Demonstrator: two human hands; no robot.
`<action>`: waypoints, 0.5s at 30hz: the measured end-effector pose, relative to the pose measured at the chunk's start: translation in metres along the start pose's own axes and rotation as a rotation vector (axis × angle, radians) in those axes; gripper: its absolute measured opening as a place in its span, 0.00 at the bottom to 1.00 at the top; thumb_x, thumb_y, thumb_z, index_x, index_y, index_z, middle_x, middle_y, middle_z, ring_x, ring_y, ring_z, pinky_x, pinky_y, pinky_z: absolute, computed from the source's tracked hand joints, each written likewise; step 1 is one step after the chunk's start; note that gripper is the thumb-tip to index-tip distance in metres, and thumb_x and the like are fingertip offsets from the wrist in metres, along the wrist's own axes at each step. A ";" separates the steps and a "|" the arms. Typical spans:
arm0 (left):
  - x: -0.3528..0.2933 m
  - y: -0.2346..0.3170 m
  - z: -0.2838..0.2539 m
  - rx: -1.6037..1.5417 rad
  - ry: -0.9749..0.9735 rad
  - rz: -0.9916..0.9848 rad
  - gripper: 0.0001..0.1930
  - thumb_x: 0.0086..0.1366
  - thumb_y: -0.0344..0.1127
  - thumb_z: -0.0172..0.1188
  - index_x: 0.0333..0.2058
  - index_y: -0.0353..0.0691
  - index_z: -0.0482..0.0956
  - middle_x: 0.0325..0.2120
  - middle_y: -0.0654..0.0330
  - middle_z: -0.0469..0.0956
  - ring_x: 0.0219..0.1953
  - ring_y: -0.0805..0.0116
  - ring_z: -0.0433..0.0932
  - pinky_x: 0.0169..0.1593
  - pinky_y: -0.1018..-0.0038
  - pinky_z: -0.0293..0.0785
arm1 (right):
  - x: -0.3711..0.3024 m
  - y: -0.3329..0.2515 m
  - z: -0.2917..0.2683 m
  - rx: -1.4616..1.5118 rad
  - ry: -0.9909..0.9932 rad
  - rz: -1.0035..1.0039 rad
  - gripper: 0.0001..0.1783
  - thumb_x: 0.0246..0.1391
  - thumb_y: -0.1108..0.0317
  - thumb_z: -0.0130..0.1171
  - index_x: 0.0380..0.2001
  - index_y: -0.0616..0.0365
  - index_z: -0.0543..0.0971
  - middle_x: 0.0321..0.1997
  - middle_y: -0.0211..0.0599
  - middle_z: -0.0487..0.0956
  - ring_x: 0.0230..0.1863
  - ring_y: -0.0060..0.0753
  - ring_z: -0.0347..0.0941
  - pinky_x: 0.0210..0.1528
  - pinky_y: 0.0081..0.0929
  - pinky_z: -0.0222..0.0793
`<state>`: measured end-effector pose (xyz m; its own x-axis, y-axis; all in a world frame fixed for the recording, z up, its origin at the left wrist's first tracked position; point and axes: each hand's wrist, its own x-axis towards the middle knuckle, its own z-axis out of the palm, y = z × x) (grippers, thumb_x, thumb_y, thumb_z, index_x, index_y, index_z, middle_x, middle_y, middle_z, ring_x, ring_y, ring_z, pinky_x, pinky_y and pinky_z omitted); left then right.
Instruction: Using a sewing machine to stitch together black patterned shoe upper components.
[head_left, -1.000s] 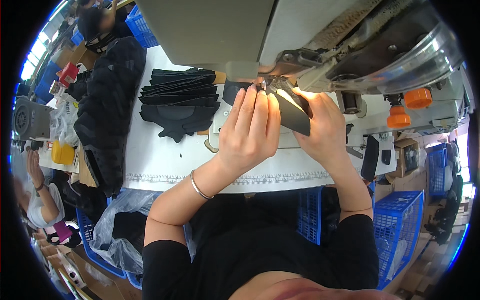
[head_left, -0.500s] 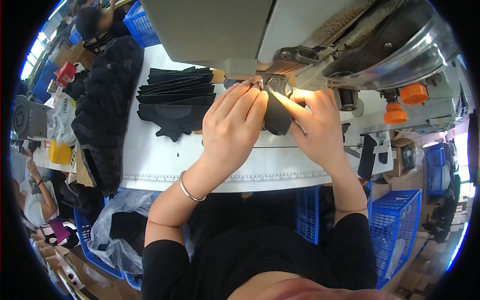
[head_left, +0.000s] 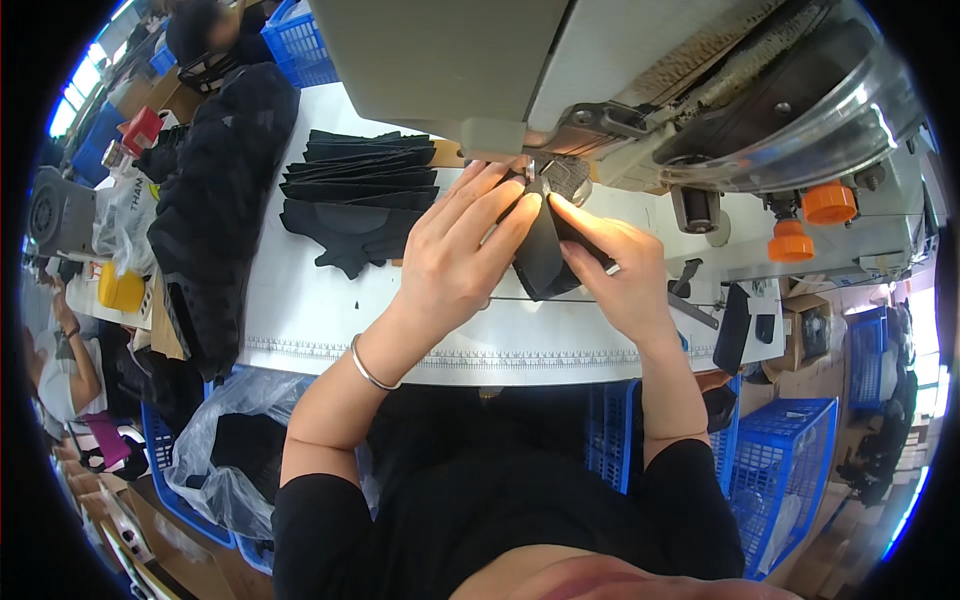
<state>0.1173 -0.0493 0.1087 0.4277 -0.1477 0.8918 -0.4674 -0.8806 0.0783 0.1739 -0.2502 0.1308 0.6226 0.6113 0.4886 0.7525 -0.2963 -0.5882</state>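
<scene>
Smooth black panel (head_left: 541, 252) between fingers (head_left: 514, 222)

Stacked pieces (head_left: 360, 195) on table (head_left: 320, 305), left of hands (head_left: 450, 250)

Left fingers (head_left: 514, 222) partly hide the black piece (head_left: 540, 258); the machine (head_left: 440, 60), cut off above, hides much of the counter's (head_left: 320, 310) far edge.

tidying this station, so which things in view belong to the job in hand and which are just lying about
In the job: smooth black piece touched by left hand and right hand; large grey sewing machine; probably fanned flat black pieces.
Seemingly lying about: yellow plastic container; small red box.
</scene>
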 end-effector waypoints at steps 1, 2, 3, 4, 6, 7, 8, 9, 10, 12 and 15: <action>0.000 -0.001 0.000 0.009 -0.012 0.020 0.15 0.51 0.25 0.64 0.40 0.32 0.84 0.42 0.53 0.81 0.52 0.51 0.83 0.60 0.56 0.82 | -0.001 0.000 0.002 0.033 0.028 0.005 0.27 0.57 0.71 0.69 0.61 0.50 0.81 0.32 0.42 0.84 0.29 0.42 0.80 0.35 0.32 0.73; 0.000 -0.002 -0.001 0.011 -0.012 0.020 0.15 0.51 0.25 0.64 0.40 0.32 0.84 0.42 0.53 0.81 0.52 0.51 0.83 0.60 0.56 0.82 | -0.002 0.001 0.005 0.035 0.028 0.004 0.27 0.57 0.71 0.69 0.61 0.50 0.81 0.32 0.42 0.84 0.29 0.42 0.80 0.35 0.32 0.73; 0.001 -0.002 -0.002 0.037 -0.017 0.043 0.15 0.51 0.25 0.64 0.40 0.32 0.84 0.42 0.53 0.81 0.51 0.52 0.83 0.60 0.56 0.82 | -0.003 0.002 0.007 0.020 0.050 -0.008 0.27 0.56 0.71 0.69 0.61 0.51 0.81 0.32 0.41 0.84 0.29 0.41 0.79 0.34 0.32 0.72; 0.002 -0.001 -0.003 0.062 -0.021 0.066 0.15 0.51 0.26 0.64 0.40 0.32 0.84 0.42 0.53 0.81 0.50 0.52 0.83 0.60 0.56 0.82 | -0.004 0.003 0.009 0.004 0.073 -0.020 0.27 0.56 0.71 0.69 0.61 0.52 0.81 0.32 0.40 0.84 0.29 0.41 0.78 0.34 0.32 0.72; 0.001 0.002 -0.003 0.062 -0.023 0.056 0.17 0.49 0.25 0.66 0.41 0.31 0.84 0.42 0.52 0.82 0.50 0.52 0.84 0.60 0.55 0.82 | -0.007 0.004 0.013 -0.007 0.087 -0.012 0.27 0.56 0.71 0.69 0.61 0.52 0.81 0.30 0.39 0.83 0.28 0.40 0.77 0.34 0.32 0.71; 0.001 0.003 -0.002 0.064 -0.026 0.045 0.18 0.47 0.23 0.68 0.41 0.31 0.85 0.42 0.51 0.83 0.50 0.51 0.84 0.59 0.55 0.83 | -0.009 0.004 0.016 -0.016 0.100 -0.004 0.27 0.56 0.71 0.70 0.61 0.52 0.81 0.29 0.38 0.82 0.27 0.39 0.76 0.34 0.32 0.71; 0.002 0.002 -0.004 0.064 -0.027 0.045 0.18 0.47 0.23 0.68 0.41 0.31 0.85 0.42 0.51 0.83 0.50 0.51 0.84 0.59 0.55 0.83 | -0.009 0.003 0.019 -0.016 0.100 -0.004 0.27 0.56 0.71 0.70 0.61 0.52 0.81 0.29 0.38 0.82 0.27 0.39 0.76 0.34 0.32 0.71; 0.002 -0.001 -0.005 0.059 -0.032 0.066 0.18 0.48 0.24 0.68 0.41 0.31 0.85 0.42 0.51 0.83 0.50 0.52 0.84 0.59 0.56 0.83 | -0.010 0.002 0.022 -0.022 0.126 -0.005 0.27 0.56 0.71 0.70 0.61 0.51 0.81 0.29 0.38 0.82 0.27 0.38 0.76 0.33 0.32 0.71; 0.003 -0.002 -0.006 0.053 -0.038 0.087 0.18 0.48 0.24 0.68 0.41 0.31 0.85 0.41 0.52 0.83 0.49 0.52 0.84 0.58 0.56 0.83 | -0.011 0.001 0.024 -0.028 0.152 -0.007 0.27 0.55 0.71 0.70 0.61 0.50 0.82 0.28 0.37 0.81 0.26 0.37 0.75 0.33 0.32 0.71; 0.002 -0.004 -0.006 0.061 -0.029 0.104 0.18 0.48 0.25 0.68 0.41 0.31 0.85 0.41 0.52 0.83 0.48 0.52 0.85 0.57 0.57 0.84 | -0.012 -0.004 0.021 -0.015 0.120 0.051 0.27 0.55 0.74 0.70 0.60 0.53 0.82 0.34 0.40 0.84 0.31 0.32 0.79 0.38 0.29 0.73; 0.003 -0.007 -0.006 0.092 -0.024 0.126 0.18 0.48 0.25 0.69 0.41 0.31 0.85 0.41 0.52 0.83 0.47 0.52 0.85 0.53 0.59 0.85 | -0.013 -0.003 0.026 0.007 0.116 0.098 0.27 0.54 0.75 0.71 0.60 0.53 0.82 0.35 0.40 0.85 0.33 0.31 0.82 0.40 0.27 0.75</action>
<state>0.1171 -0.0406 0.1133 0.3893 -0.2692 0.8809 -0.4457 -0.8920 -0.0756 0.1587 -0.2383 0.1096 0.7141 0.4904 0.4995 0.6854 -0.3449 -0.6413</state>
